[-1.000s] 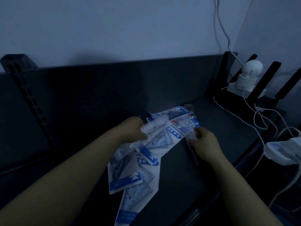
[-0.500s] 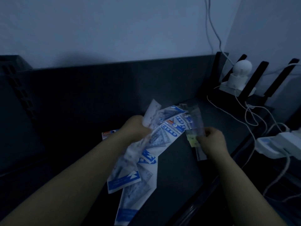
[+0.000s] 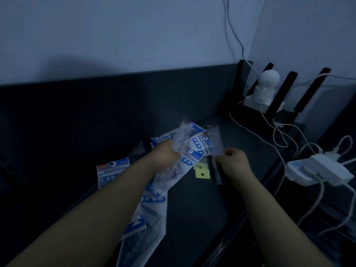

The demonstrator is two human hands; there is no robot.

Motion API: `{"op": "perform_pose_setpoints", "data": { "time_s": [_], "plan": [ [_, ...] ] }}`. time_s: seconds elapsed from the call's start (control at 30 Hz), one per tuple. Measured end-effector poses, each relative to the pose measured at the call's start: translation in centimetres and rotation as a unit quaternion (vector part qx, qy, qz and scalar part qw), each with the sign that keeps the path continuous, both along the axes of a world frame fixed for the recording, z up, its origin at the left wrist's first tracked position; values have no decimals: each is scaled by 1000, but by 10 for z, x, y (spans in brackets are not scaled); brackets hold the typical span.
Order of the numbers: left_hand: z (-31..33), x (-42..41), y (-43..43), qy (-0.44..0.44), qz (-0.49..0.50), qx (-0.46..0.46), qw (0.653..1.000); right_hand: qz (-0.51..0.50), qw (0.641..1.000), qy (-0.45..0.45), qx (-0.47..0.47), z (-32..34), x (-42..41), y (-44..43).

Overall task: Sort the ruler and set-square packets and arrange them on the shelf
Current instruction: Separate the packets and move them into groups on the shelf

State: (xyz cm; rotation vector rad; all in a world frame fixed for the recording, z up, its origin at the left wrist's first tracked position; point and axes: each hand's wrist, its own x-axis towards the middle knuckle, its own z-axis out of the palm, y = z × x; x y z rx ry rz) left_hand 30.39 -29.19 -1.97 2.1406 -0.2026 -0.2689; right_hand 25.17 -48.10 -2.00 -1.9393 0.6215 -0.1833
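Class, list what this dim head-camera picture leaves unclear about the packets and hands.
Head view:
Bundle of packets gripped by the left hand: blurred, count unreadable.
Clear packet pinched by the right hand: contents too dim.
Lone packet: lower part hidden by the left forearm.

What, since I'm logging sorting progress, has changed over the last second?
The right hand pulled a clear narrow packet rightwards off the bundle, exposing a yellow tag. A blue-and-white packet now shows beside the left forearm. The left hand still grips the bundle.
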Motion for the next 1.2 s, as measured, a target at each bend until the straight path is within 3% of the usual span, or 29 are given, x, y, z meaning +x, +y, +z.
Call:
{"op": "perform_pose_setpoints", "data": {
  "time_s": [0.17,0.3,0.67,0.8,1.0,1.2],
  "plan": [
    [-6,3,7,-8,19,-5,1000,94,994,-50,-33,-9,0,25],
    [-11,-1,16,-17,33,-6,999,138,987,-40,-75,-10,-8,22],
    [-4,-24,27,-62,84,-17,994,60,988,-11,-141,-3,-16,6],
    [-3,-31,19,-44,81,-26,995,70,965,54,-246,-9,-2,23],
    [-2,-39,25,-24,88,-47,995,68,972,118,-191,9,-5,9],
    [3,-48,30,1,89,-84,992,73,982,114,-134,6,-5,-3]
  ]
}}
